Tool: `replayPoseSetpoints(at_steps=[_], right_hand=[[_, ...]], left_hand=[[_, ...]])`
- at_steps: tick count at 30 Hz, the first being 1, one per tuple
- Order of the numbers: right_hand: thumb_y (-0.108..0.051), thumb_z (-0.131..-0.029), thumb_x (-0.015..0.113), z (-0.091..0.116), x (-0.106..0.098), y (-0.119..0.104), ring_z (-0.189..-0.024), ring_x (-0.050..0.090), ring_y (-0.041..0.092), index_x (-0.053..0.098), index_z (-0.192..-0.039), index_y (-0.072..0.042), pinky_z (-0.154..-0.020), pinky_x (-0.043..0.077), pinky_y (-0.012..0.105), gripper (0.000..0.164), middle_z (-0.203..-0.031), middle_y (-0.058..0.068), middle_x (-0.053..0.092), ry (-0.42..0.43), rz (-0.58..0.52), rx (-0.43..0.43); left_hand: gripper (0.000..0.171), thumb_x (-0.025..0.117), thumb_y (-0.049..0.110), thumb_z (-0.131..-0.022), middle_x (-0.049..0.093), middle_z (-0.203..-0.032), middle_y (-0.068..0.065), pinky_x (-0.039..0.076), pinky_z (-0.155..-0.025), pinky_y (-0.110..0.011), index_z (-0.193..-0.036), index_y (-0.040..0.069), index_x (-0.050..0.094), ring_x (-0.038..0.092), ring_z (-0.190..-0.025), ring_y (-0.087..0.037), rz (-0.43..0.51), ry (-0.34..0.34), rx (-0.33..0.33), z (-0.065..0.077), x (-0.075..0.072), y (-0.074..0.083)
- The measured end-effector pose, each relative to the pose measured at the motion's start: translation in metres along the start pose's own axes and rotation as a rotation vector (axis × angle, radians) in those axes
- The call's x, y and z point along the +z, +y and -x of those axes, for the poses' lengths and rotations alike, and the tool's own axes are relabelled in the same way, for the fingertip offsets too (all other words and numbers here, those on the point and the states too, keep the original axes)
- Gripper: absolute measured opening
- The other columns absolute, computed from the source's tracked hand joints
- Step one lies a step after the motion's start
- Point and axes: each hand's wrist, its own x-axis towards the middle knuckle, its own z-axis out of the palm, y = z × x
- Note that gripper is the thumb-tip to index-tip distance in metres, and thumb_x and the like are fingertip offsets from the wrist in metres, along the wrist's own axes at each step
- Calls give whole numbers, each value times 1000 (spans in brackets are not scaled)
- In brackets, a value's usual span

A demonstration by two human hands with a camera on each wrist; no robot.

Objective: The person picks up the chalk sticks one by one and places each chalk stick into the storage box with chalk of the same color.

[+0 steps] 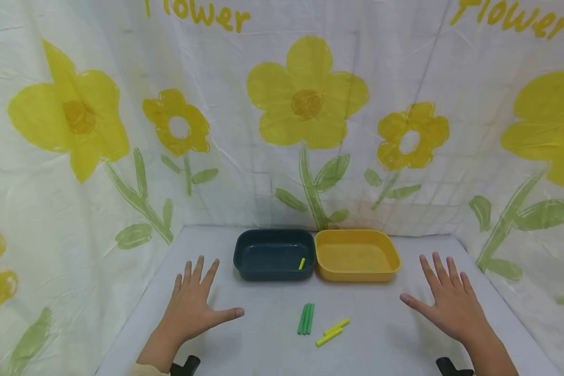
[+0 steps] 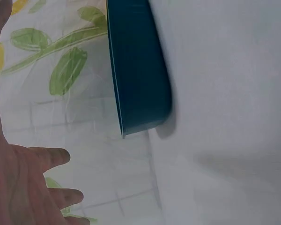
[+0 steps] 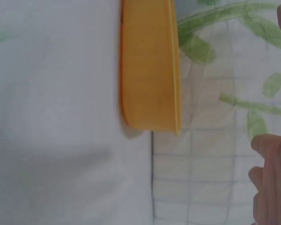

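My left hand (image 1: 190, 308) hovers over the left side of the table with its fingers spread and nothing in it. On the other side my right hand (image 1: 453, 308) is held the same way, also holding nothing. Between them lie 3 green sticks (image 1: 305, 319), side by side. Just right of these are 2 yellow sticks (image 1: 329, 337), set at a slant. Behind stands a dark blue tray (image 1: 254, 273) with a short yellow stick (image 1: 302, 263) inside it. A yellow tray (image 1: 357, 275) adjoins it on the right.
A white tabletop (image 1: 272, 355) lies under everything. Behind the trays hangs a whitish curtain (image 1: 235, 183) painted with yellow flowers, which also runs along both sides. Dark camera mounts (image 1: 186, 365) show at the wrists.
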Motion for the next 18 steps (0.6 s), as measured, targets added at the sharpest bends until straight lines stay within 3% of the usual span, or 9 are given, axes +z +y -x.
replayPoseSetpoints(at_steps=[4,11,18], right_hand=[[-78,-96,54,-3,1,0,-160,-16,53,-1,-172,-14,-124,-12,74,113,-176,24,-10,-4,3,5],[-76,-96,55,-10,3,1,-160,-9,57,4,-172,-12,-120,10,81,112,-175,30,-4,-17,3,9],[-75,-97,55,-12,9,0,-160,-4,58,7,-172,-11,-118,14,82,110,-175,32,2,-12,-24,2]], left_hand=[[131,68,93,-71,16,-175,-29,14,-121,-81,-171,19,27,9,-158,-63,3,4,-3,0,1,0],[130,68,94,-71,19,-174,-30,14,-122,-80,-170,18,29,11,-158,-62,27,-13,-25,0,6,2],[129,73,90,-71,24,-174,-26,17,-125,-76,-169,17,32,15,-160,-57,60,-6,-7,0,16,3]])
